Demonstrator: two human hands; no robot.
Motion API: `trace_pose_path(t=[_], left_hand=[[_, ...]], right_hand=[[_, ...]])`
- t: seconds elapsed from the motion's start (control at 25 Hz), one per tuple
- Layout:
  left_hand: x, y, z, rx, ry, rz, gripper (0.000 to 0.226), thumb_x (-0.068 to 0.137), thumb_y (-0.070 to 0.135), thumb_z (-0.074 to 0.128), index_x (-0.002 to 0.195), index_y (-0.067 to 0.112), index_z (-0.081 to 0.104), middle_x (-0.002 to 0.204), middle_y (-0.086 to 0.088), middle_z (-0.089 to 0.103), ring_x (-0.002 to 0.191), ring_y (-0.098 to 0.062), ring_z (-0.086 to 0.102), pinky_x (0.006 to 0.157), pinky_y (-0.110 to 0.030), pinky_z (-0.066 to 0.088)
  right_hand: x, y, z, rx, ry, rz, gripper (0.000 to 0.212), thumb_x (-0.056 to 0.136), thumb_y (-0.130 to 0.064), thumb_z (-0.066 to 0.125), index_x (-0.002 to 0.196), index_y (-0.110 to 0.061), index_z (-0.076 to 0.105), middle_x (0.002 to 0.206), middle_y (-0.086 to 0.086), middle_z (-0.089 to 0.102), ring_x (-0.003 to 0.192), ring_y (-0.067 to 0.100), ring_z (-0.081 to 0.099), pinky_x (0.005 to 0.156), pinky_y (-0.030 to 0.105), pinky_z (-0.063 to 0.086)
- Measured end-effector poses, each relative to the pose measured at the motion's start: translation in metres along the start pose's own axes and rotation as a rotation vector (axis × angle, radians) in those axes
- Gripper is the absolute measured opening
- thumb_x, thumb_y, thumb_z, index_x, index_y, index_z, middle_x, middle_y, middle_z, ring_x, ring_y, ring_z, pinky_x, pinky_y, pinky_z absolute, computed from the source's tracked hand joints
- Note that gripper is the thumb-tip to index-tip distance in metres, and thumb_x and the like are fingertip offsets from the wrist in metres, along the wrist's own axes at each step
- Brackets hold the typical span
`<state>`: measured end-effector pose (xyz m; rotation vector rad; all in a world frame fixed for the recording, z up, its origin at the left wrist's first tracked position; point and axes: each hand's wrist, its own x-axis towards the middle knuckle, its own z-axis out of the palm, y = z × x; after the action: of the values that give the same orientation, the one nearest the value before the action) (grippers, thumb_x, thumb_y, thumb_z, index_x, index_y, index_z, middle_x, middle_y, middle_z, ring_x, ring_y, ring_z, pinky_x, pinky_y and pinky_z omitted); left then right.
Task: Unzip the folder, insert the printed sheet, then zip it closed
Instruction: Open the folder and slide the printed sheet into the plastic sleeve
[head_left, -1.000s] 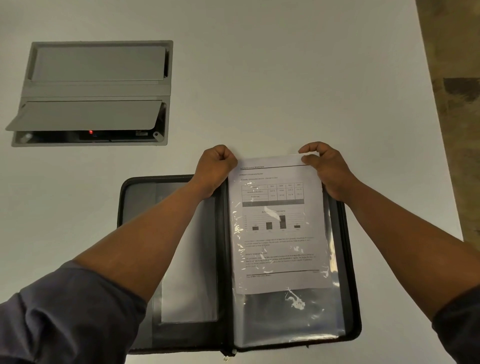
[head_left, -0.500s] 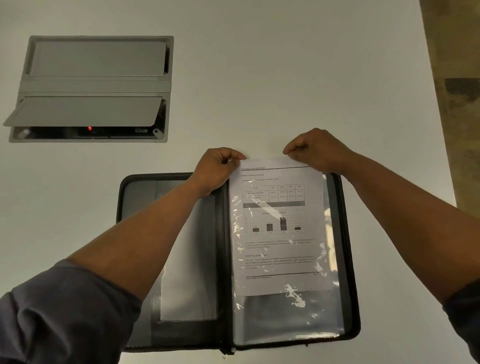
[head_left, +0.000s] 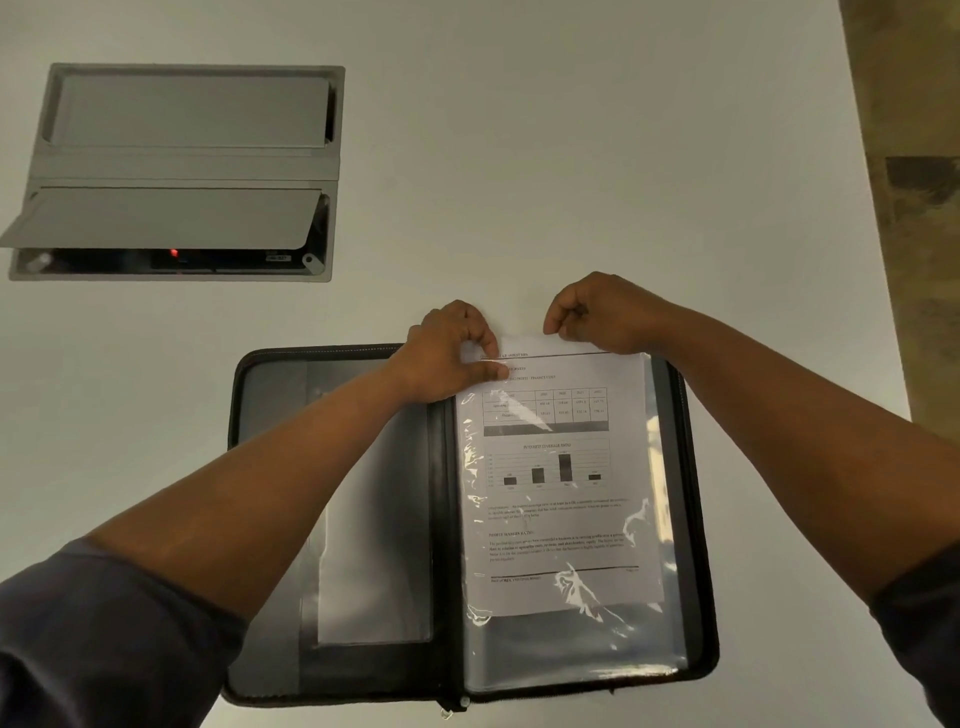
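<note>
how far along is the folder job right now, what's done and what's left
Done: the black zip-around folder lies unzipped and open on the white table. In hand: the left hand and right hand pinch the top edge of the white printed sheet, which sits mostly inside the clear plastic sleeve, its top strip sticking out. Left: seat the sheet fully, fold the folder shut and zip it.

folder (head_left: 343, 467) – black, matt cover; clear sleeve (head_left: 660, 639) – glossy, crinkled plastic; printed sheet (head_left: 561, 514) – matt white paper; table (head_left: 571, 156) smooth, matt; hatch (head_left: 182, 166) grey, matt.
</note>
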<state>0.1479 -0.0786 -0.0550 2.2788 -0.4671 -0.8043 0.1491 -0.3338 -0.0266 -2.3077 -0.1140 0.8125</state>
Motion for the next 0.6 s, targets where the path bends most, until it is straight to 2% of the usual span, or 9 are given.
trace_pose_path(t=[0.16,0.32,0.48,0.52,0.6], left_hand=[[0.0,0.007,0.0,0.044,-0.006,-0.01,0.016,0.079,0.033,0.083,0.083,0.027,0.069,0.113,0.009,0.052,0.113,-0.018,0.05,0.105,-0.049,0.037],[-0.003,0.008,0.003,-0.007,0.032,0.032,0.014,0.08,0.024,0.083,0.082,0.018,0.071,0.103,0.007,0.06,0.104,-0.019,0.056,0.099,-0.05,0.044],[-0.008,0.008,0.006,-0.002,0.076,0.079,0.014,0.082,0.019,0.082,0.081,0.014,0.069,0.091,0.007,0.065,0.094,-0.019,0.059,0.096,-0.052,0.046],[-0.009,0.008,0.007,-0.011,0.084,0.084,0.014,0.082,0.018,0.082,0.081,0.012,0.07,0.089,0.007,0.065,0.092,-0.019,0.06,0.095,-0.052,0.046],[-0.01,0.009,0.007,-0.02,0.095,0.088,0.013,0.082,0.017,0.082,0.081,0.011,0.07,0.087,0.007,0.066,0.09,-0.019,0.061,0.095,-0.052,0.047]], right_hand=[[-0.002,-0.004,0.004,-0.011,-0.062,-0.009,0.019,0.089,-0.006,0.067,0.097,-0.023,0.075,0.079,-0.016,0.064,0.071,-0.001,0.058,0.065,0.013,0.041],[-0.005,-0.004,0.008,-0.028,-0.132,-0.019,0.018,0.09,-0.007,0.067,0.098,-0.021,0.074,0.087,-0.015,0.065,0.078,0.003,0.059,0.068,0.012,0.042],[-0.009,-0.007,0.015,-0.059,-0.184,0.009,0.017,0.096,-0.016,0.061,0.104,-0.018,0.076,0.101,-0.01,0.069,0.095,0.008,0.061,0.087,0.023,0.047],[-0.012,-0.008,0.015,-0.005,-0.181,0.044,0.018,0.096,-0.021,0.06,0.101,-0.02,0.077,0.101,-0.011,0.069,0.096,0.009,0.061,0.089,0.027,0.047],[-0.016,-0.011,0.017,0.089,-0.195,0.081,0.022,0.094,-0.032,0.059,0.076,-0.029,0.073,0.08,-0.02,0.066,0.081,0.008,0.059,0.08,0.032,0.045]])
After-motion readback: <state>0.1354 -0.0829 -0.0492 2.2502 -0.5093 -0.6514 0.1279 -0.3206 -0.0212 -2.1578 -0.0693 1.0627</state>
